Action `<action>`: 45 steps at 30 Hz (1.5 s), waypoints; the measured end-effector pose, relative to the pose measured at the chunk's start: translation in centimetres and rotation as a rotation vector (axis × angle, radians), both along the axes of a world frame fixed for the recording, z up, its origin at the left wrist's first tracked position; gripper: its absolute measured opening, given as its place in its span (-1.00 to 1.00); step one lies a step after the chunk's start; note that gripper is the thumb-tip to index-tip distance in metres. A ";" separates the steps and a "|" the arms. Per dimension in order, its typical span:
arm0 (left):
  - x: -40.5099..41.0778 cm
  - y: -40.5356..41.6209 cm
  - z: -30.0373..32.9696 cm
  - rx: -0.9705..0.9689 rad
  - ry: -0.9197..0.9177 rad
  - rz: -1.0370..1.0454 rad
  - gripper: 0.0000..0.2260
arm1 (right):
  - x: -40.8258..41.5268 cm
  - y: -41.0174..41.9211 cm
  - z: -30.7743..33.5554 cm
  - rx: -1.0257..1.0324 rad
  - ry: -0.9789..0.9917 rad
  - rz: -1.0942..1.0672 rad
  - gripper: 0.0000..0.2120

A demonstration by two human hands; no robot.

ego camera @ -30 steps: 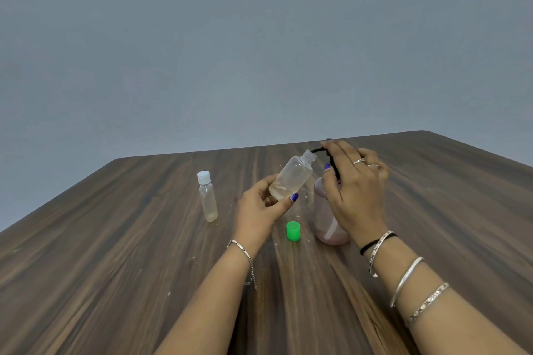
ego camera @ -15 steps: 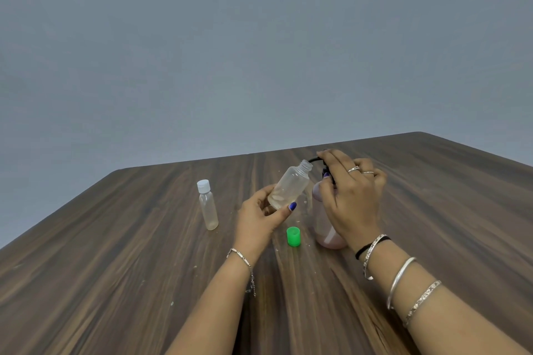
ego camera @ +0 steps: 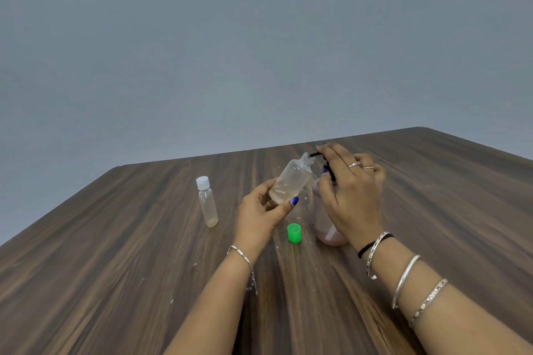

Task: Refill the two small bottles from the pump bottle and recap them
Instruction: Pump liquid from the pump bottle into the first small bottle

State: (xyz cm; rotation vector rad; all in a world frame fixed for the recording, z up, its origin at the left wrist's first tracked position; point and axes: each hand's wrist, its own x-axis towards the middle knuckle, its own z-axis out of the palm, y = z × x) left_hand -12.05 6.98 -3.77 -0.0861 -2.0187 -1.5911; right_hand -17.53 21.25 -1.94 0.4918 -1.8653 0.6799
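Mid-task, by my read: first fill underway on the table (ego camera: 115, 268). Pump bottle (ego camera: 326, 228) stands at centre right, right hand (ego camera: 350, 193) draped over its pump head, fingers bent down on it. Left hand (ego camera: 261, 215) grips the open bottle (ego camera: 291, 181), tilted, mouth at the spout, a little liquid inside. Capped bottle (ego camera: 207, 204) stands centre left, untouched, near empty. Green cap (ego camera: 294, 233) sits between the hands. Left: finish fill, recap, repeat.

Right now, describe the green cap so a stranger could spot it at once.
Start at the wooden table and find the two hands near its middle. Between the left hand and the pump bottle, the green cap stands alone on the wood. It is the only bright green thing here; the other cap, white, sits on the bottle further left.
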 end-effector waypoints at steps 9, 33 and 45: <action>0.0 0.0 0.0 -0.020 0.001 -0.004 -0.64 | 0.3 0.3 0.1 -0.005 0.015 -0.013 -0.62; -0.3 -0.2 -0.3 0.003 -0.009 -0.003 -0.66 | 0.5 0.1 -0.1 -0.007 -0.047 0.032 -0.60; -0.4 -0.2 -0.1 0.024 -0.008 -0.017 -0.66 | 0.2 0.2 0.2 -0.026 -0.039 0.065 -0.57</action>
